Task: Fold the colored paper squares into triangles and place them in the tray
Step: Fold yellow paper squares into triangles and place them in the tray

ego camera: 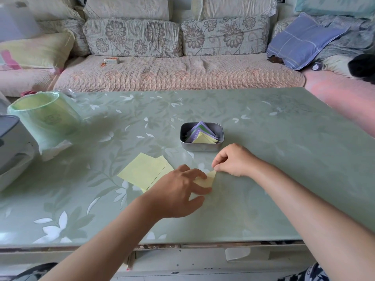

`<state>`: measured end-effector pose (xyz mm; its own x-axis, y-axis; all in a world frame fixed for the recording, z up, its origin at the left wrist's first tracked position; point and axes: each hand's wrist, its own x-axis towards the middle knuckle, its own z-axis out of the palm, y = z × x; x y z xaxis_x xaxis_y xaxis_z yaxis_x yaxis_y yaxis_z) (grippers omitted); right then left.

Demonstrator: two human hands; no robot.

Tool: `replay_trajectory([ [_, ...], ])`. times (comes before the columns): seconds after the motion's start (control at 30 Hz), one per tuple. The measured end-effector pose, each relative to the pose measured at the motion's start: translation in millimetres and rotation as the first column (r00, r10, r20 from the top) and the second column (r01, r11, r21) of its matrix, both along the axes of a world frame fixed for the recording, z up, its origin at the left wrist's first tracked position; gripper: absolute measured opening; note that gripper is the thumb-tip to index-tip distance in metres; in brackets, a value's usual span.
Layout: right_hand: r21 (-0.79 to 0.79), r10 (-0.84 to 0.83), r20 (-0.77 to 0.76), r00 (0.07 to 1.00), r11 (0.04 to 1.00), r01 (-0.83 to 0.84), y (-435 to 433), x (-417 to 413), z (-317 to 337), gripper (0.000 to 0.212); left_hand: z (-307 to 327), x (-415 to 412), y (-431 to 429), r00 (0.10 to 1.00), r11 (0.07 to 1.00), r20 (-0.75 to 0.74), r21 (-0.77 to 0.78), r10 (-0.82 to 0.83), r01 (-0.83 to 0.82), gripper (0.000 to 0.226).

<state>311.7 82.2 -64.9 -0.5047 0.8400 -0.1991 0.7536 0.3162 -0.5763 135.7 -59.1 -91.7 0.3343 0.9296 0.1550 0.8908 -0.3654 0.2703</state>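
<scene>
A yellow paper piece [209,178] lies on the green table, mostly hidden under my left hand [180,192], whose spread fingers press it flat. My right hand [233,161] pinches the paper's upper right corner between thumb and forefinger. Just left of my hands lie two loose yellow paper squares [145,170], overlapping. Beyond my right hand stands a small grey metal tray [183,136] holding several folded triangles [203,133] in purple, green and yellow.
A pale green roll in plastic wrap [45,116] lies at the table's left, beside a grey and white appliance [12,142] at the left edge. A sofa [178,72] runs behind the table. The table's front edge [182,243] is near me.
</scene>
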Motion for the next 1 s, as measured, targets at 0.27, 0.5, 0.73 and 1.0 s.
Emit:
replay_trajectory([
  [0.27, 0.067, 0.013, -0.05, 0.999, 0.998, -0.009, -2, 2, -8, 0.017, 2, 0, 1, 0.988, 0.998, 0.146, -0.022, 0.055, -0.052, 0.023],
  [0.5, 0.117, 0.214, -0.015, 0.977, 0.971, -0.211, -10, 8, -7, 0.034, 1, 5, 9, 0.958, 0.975, 0.183, -0.015, 0.219, -0.22, 0.038],
  [0.73, 0.098, 0.314, 0.002, 0.949, 0.945, -0.313, -14, 12, -4, 0.038, -8, 19, 19, 0.965, 0.969, 0.135, 0.076, 0.223, -0.235, 0.041],
  [1.0, 0.146, 0.291, -0.148, 0.945, 0.952, -0.271, -15, 9, -8, 0.008, 2, 15, 15, 0.937, 0.944, 0.236, 0.145, 0.259, -0.297, 0.03],
])
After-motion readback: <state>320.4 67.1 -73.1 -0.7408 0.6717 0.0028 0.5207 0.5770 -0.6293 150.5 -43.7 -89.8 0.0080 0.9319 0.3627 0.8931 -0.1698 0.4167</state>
